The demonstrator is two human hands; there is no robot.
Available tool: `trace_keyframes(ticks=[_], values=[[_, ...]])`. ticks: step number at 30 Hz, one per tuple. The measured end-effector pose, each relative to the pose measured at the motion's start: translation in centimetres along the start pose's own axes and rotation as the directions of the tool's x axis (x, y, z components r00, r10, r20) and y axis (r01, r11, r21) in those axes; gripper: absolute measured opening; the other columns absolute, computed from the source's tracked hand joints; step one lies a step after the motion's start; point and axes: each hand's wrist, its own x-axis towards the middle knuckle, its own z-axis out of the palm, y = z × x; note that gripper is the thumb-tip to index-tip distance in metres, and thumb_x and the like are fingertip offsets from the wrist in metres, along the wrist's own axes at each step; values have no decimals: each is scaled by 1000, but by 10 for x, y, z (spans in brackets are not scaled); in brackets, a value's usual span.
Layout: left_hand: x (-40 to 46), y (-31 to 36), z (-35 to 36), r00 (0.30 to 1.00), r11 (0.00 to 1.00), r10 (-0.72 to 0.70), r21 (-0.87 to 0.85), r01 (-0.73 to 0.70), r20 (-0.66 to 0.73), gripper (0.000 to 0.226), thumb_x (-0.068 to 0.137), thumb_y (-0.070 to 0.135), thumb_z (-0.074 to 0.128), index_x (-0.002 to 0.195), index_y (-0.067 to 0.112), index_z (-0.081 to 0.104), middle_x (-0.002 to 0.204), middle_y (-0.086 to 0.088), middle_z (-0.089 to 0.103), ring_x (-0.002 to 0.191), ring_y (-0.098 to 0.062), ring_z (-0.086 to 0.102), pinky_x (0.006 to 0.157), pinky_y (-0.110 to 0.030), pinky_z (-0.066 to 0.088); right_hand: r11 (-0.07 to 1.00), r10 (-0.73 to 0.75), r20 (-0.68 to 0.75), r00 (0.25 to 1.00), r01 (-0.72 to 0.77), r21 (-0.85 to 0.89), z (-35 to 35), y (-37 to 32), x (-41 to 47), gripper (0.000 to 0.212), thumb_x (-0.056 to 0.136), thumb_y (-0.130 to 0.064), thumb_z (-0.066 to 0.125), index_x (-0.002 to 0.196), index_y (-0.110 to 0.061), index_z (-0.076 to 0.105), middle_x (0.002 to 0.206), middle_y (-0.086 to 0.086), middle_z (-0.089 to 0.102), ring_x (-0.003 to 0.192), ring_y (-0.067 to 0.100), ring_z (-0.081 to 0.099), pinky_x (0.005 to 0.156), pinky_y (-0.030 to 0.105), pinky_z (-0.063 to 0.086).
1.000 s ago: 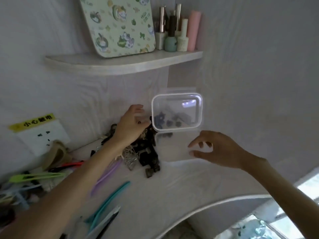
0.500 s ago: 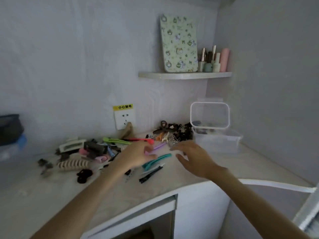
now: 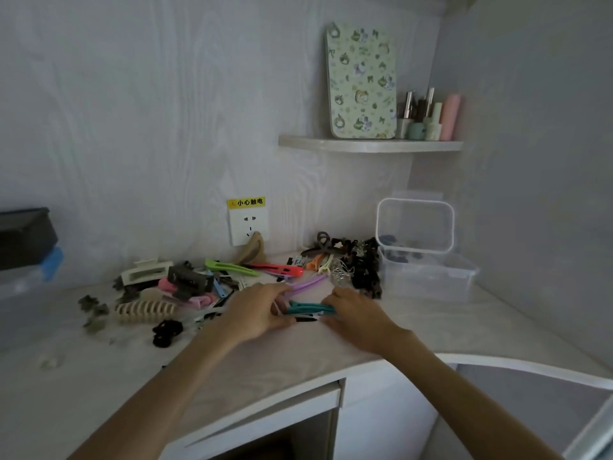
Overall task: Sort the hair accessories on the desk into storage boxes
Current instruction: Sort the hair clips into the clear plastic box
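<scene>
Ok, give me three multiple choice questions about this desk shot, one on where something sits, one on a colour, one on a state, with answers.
1. Where is the clear storage box?
A. right of the clip pile
B. on the shelf
C. under the desk

2. What colour is the long clip between the hands?
A. yellow
B. teal
C. white

3. The box's lid is:
A. snapped shut
B. missing
C. open, standing up

Answers: 1 A, it stands on the desk by the right wall. 2 B, teal shows between left hand and right hand. 3 C, the lid rises behind the box.
</scene>
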Motion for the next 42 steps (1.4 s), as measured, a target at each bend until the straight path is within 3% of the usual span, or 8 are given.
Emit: trace_keyframes(ticks=[5, 8, 13, 19, 23, 29, 36, 42], values=[[6, -7, -2, 998, 999, 39, 10, -40, 48, 19, 80, 39, 68, 94, 26, 70, 86, 12, 69, 81, -5, 64, 76, -24, 52, 997, -28, -127, 992, 19, -78, -10, 13, -19, 31, 94, -27, 48, 120, -12, 53, 117, 7, 54, 108, 24, 53, 89, 34, 43], [3, -7, 0, 997, 991, 76, 109, -77, 16, 16, 84, 41, 62, 94, 32, 69, 94, 11, 69, 85, -7, 62, 75, -26, 49, 995, -42, -403, 914, 0, -103, -21, 29, -28, 23, 83, -28, 57, 98, -13, 64, 88, 4, 63, 76, 22, 64, 64, 30, 52], [15, 22, -3, 939, 991, 133, 46, -125, -318, 12, 84, 34, 64, 92, 28, 71, 90, 11, 70, 83, -9, 62, 67, -25, 45, 974, 201, -612, 765, -222, 43, -64, 93, -46, 30, 86, -28, 51, 102, -6, 63, 90, 13, 64, 79, 32, 61, 69, 37, 49], [84, 112, -2, 904, 955, 185, -146, -258, -384, 17, 90, 27, 56, 102, 22, 68, 96, 4, 67, 90, -12, 58, 73, -25, 42, 928, 354, -367, 860, -371, 26, -67, 159, -45, 24, 91, -21, 53, 112, -13, 61, 106, 11, 60, 99, 31, 53, 82, 37, 39], [113, 153, 27, 945, 963, 173, -156, -222, -277, 16, 90, 25, 57, 100, 19, 68, 100, 1, 70, 90, -16, 64, 73, -26, 47, 851, 504, -210, 838, -441, 287, -42, 164, -42, 22, 93, -18, 49, 101, -25, 68, 110, 3, 65, 100, 24, 57, 93, 36, 40], [137, 134, 43, 956, 973, 88, -179, -142, -279, 19, 90, 28, 56, 100, 20, 70, 102, 4, 70, 91, -12, 64, 69, -20, 41, 840, 494, -337, 801, -341, 423, -23, 166, -26, 30, 94, -4, 42, 101, -15, 69, 107, 10, 66, 100, 27, 56, 92, 32, 33], [176, 92, 39, 960, 963, -49, -266, -27, -275, 20, 88, 30, 60, 103, 24, 71, 107, 5, 71, 100, -12, 64, 87, -30, 51, 866, 455, -398, 797, -291, 407, -1, 165, 35, 62, 84, -42, 14, 106, -15, 66, 104, 8, 66, 101, 30, 56, 88, 29, 31], [178, 82, 37, 956, 920, 13, -371, -126, -295, 30, 91, 37, 55, 115, 22, 66, 115, 5, 68, 102, -10, 63, 90, -28, 51, 855, 493, -529, 691, -270, 444, 1, 166, 47, 24, 86, -19, 50, 101, -11, 66, 102, 11, 66, 98, 32, 57, 90, 28, 32]])
